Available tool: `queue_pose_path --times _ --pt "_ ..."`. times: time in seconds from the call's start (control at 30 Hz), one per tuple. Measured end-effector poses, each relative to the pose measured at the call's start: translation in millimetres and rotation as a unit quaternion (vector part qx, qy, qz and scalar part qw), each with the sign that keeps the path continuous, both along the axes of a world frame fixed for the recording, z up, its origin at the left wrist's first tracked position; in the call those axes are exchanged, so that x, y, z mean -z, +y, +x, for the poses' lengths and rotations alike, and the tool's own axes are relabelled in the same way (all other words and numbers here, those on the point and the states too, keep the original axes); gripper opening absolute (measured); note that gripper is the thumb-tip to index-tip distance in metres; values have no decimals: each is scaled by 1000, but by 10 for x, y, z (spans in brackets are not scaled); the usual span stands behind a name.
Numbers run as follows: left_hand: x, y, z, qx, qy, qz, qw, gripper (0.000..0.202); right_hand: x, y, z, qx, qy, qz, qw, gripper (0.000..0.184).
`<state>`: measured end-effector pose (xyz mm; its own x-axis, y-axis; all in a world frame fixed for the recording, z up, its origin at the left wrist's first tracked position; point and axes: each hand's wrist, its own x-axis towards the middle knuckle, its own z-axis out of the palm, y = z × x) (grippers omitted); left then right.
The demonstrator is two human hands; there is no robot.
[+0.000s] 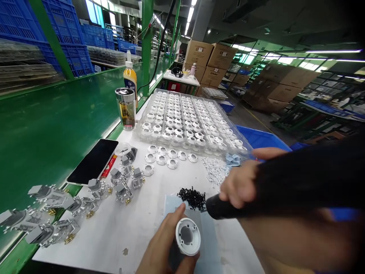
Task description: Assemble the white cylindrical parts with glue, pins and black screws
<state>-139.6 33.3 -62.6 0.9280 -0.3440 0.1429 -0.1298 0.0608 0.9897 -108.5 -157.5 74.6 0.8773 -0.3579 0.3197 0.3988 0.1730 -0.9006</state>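
Note:
Low in the middle, my left hand (pixel 159 245) is wrapped around a round housing (pixel 188 236) with a white rim. Its open end faces up toward me, showing a grey inside and small screw holes. My right hand (pixel 239 184) grips a black electric screwdriver (pixel 221 206), its body blurred across the right side. The screwdriver's nose points left, just beside a heap of small black screws (pixel 193 197). Those screws lie at the far edge of a light blue sheet (pixel 209 239). Farther back is a pile of white screw-like pieces (pixel 215 172).
White rings (pixel 172 164) lie before a clear plastic tray (pixel 188 144) filled with similar ones. Grey assemblies (pixel 122 192) with brass-coloured parts and a phone (pixel 92 161) occupy the left. A glass jar (pixel 126 110) and yellow bottle (pixel 130 78) stand beside the green conveyor (pixel 71 114).

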Motion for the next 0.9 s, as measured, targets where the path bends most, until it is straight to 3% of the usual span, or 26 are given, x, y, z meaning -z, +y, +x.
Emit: queue_pose_path --times 0.07,0.2,0.33,0.47,0.63,0.9 --pt "-22 60 87 0 29 -10 1000 60 91 164 88 -19 -10 -6 1000 70" --pt "-135 141 207 -24 116 -21 993 31 289 375 319 -7 -65 -4 998 65" --pt "-249 132 223 -72 149 -39 985 32 481 452 532 -9 -87 15 996 60" --pt "-316 93 262 -82 184 18 979 31 612 459 660 -22 -74 18 997 59" --pt "-327 61 388 -111 179 87 974 30 491 459 612 -26 -72 18 997 60" --pt "-278 -69 459 -43 133 103 985 21 134 413 315 -63 -41 16 997 66"
